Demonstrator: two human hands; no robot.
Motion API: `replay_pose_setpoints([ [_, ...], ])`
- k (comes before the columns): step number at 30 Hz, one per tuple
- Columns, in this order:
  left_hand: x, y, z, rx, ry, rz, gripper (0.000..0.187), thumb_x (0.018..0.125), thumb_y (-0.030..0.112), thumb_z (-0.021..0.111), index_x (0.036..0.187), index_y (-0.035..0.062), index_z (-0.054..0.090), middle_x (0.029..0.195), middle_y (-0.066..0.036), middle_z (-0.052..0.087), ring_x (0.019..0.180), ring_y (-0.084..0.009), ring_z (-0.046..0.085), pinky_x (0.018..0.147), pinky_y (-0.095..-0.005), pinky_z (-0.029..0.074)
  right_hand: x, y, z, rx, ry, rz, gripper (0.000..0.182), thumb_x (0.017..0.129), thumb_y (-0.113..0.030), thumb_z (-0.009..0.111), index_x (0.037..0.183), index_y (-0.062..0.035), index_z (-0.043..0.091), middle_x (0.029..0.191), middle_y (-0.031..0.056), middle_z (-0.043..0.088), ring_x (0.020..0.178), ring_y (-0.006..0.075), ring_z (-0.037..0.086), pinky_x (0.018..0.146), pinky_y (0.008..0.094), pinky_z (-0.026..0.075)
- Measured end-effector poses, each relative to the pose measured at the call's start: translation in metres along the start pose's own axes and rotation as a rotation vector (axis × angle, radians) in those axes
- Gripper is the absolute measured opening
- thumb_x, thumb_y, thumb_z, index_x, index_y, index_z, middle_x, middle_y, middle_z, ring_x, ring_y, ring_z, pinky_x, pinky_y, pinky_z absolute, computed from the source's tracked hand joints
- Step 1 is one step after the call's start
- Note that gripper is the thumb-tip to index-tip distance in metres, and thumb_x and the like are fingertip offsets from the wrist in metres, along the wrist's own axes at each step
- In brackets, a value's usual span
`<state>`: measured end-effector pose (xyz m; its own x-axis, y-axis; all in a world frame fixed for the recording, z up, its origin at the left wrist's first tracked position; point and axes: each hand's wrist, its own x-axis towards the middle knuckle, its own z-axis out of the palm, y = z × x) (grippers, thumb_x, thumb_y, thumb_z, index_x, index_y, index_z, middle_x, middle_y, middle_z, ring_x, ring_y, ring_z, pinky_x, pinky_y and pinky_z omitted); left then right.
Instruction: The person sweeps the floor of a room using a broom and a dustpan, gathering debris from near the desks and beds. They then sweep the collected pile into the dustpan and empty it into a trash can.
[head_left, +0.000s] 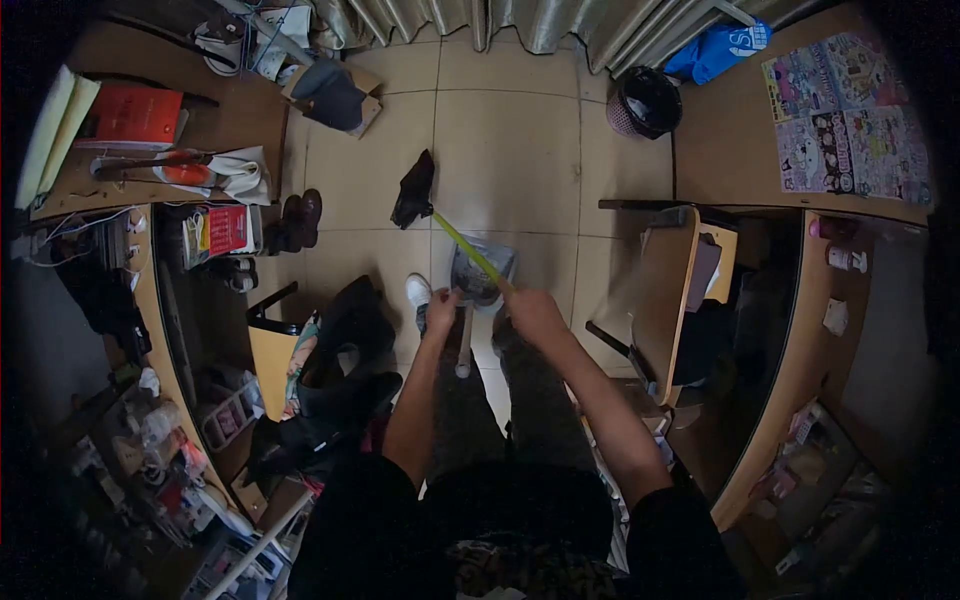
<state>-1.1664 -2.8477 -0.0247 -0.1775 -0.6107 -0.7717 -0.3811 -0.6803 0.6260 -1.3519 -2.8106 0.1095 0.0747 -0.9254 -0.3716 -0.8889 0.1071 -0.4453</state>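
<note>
My right hand [537, 318] is closed around the yellow-green stick of a broom [465, 245]. The broom's black head [414, 190] points away from me, over the tiles. Beneath the stick is a grey dustpan [483, 268] with dark bits in it. Its pale handle [464, 345] runs back toward me, between my legs. My left hand [440, 310] is closed, its fingertips overlapping the pan's near left edge beside the handle. Whether those fingers grip the handle or something small cannot be made out.
A cardboard box [335, 97] and brown shoes [302, 217] are on the left. A black-lined bin [645, 103] stands far right. Chairs flank me: one wooden [665, 300], one draped with dark clothes [345, 345]. Desks line both sides; curtains [540, 22] hang at the back.
</note>
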Motion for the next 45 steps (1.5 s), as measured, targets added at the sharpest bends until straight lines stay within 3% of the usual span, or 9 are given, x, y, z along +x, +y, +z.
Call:
replay_pose_setpoints([
  [1, -0.010, -0.017, -0.007, 0.193, 0.103, 0.087, 0.030, 0.076, 0.026, 0.053, 0.095, 0.0029, 0.049, 0.083, -0.012, 0.054, 0.078, -0.0216, 0.054, 0.069, -0.0338, 0.043, 0.008, -0.002, -0.002, 0.009, 0.002, 0.002, 0.039, 0.071, -0.006, 0.043, 0.110, -0.0031, 0.043, 0.069, 0.0150, 0.055, 0.059, 0.0301, 0.055, 0.052, 0.0378, 0.045],
  [6, -0.045, -0.035, -0.002, -0.774, -0.317, -0.754, 0.028, 0.073, 0.022, 0.054, 0.090, 0.0009, 0.048, 0.073, -0.012, 0.054, 0.070, -0.0235, 0.054, 0.067, -0.0308, 0.045, 0.070, -0.016, 0.035, 0.015, 0.048, 0.009, 0.031, 0.072, -0.008, 0.044, 0.102, 0.0001, 0.047, 0.067, 0.0163, 0.056, 0.060, 0.0285, 0.056, 0.051, 0.0378, 0.046],
  [9, 0.023, -0.140, -0.015, -0.788, -0.330, -0.904, 0.021, 0.077, 0.018, 0.049, 0.086, -0.0002, 0.049, 0.071, -0.009, 0.053, 0.055, -0.0221, 0.051, 0.052, -0.0286, 0.044, 0.104, -0.038, 0.064, -0.030, 0.073, 0.084, 0.026, 0.073, -0.009, 0.043, 0.097, -0.0011, 0.051, 0.065, 0.0155, 0.056, 0.059, 0.0275, 0.057, 0.049, 0.0373, 0.045],
  [14, 0.027, -0.113, -0.065, -1.155, -0.553, -1.210, 0.018, 0.077, 0.017, 0.044, 0.078, -0.0001, 0.047, 0.065, -0.006, 0.049, 0.050, -0.0181, 0.046, 0.048, -0.0263, 0.041, 0.139, -0.063, 0.066, -0.001, 0.115, 0.310, 0.017, 0.071, -0.014, 0.045, 0.077, -0.0028, 0.057, 0.067, 0.0132, 0.057, 0.061, 0.0269, 0.057, 0.051, 0.0360, 0.046],
  [24, -0.015, 0.061, -0.184, -0.269, -0.589, -0.720, 0.016, 0.077, 0.018, 0.042, 0.074, 0.0027, 0.045, 0.059, -0.004, 0.045, 0.050, -0.0159, 0.043, 0.049, -0.0280, 0.037, 0.085, -0.009, -0.015, -0.017, -0.068, 0.793, 0.018, 0.073, -0.017, 0.047, 0.080, -0.0094, 0.061, 0.083, 0.0081, 0.060, 0.080, 0.0213, 0.057, 0.065, 0.0324, 0.045],
  [29, -0.021, 0.107, -0.210, 0.208, -0.818, -0.216, 0.019, 0.075, 0.022, 0.045, 0.072, 0.0041, 0.048, 0.060, -0.003, 0.045, 0.057, -0.0145, 0.043, 0.058, -0.0298, 0.035, 0.082, -0.011, -0.005, 0.146, -0.234, 0.869, 0.021, 0.066, -0.018, 0.054, 0.084, -0.0081, 0.061, 0.084, 0.0093, 0.060, 0.081, 0.0247, 0.057, 0.065, 0.0357, 0.045],
  [33, 0.002, 0.103, -0.199, 0.426, -0.437, -0.431, 0.020, 0.076, 0.022, 0.046, 0.074, 0.0025, 0.050, 0.061, -0.005, 0.045, 0.058, -0.0167, 0.044, 0.056, -0.0292, 0.036, 0.124, 0.007, 0.038, 0.279, -0.162, 0.912, 0.021, 0.068, -0.017, 0.057, 0.086, -0.0064, 0.061, 0.090, 0.0082, 0.058, 0.083, 0.0228, 0.055, 0.065, 0.0369, 0.044],
  [36, 0.077, 0.069, -0.231, 0.680, -0.608, -0.378, 0.024, 0.076, 0.021, 0.046, 0.085, -0.0004, 0.052, 0.070, -0.010, 0.050, 0.065, -0.0216, 0.049, 0.061, -0.0301, 0.039, 0.135, -0.006, -0.005, 0.105, -0.112, 0.779, 0.015, 0.070, -0.013, 0.057, 0.084, -0.0085, 0.062, 0.088, 0.0048, 0.058, 0.078, 0.0189, 0.054, 0.056, 0.0325, 0.045],
  [45, 0.016, 0.100, -0.201, -0.871, -0.538, -1.218, 0.026, 0.082, 0.014, 0.039, 0.098, -0.0048, 0.046, 0.090, -0.017, 0.051, 0.063, -0.0202, 0.052, 0.050, -0.0253, 0.044, 0.175, 0.023, -0.047, 0.186, 0.138, 0.536, 0.012, 0.063, -0.008, 0.056, 0.074, -0.0068, 0.063, 0.070, 0.0052, 0.058, 0.062, 0.0204, 0.054, 0.050, 0.0341, 0.042],
])
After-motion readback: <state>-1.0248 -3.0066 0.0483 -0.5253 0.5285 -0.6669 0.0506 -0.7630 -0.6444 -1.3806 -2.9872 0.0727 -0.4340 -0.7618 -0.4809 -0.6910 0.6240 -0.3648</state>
